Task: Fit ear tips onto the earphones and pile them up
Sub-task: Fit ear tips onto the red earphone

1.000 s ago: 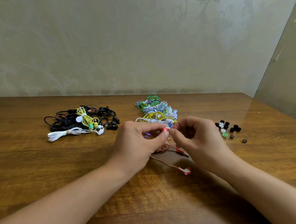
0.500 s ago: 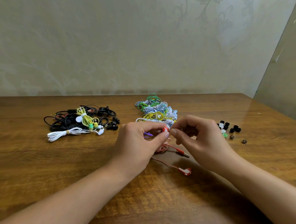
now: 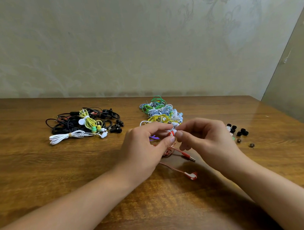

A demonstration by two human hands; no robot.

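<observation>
Touching left hand [image 3: 146, 149] and right hand [image 3: 208, 140]: red earbud [image 3: 172, 132].

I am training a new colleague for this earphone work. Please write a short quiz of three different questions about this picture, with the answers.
1. True or false: the loose red-and-white earbud on the brown wooden table lies nearer to the person than the red audio plug.
2. Which hand is closer to the small black rubber ear tips? A left hand, B right hand.
3. Fill in: the white cable bundle lies at the pile of mostly ___ earphones.

Key: 1 true; 2 B; 3 black.
</observation>
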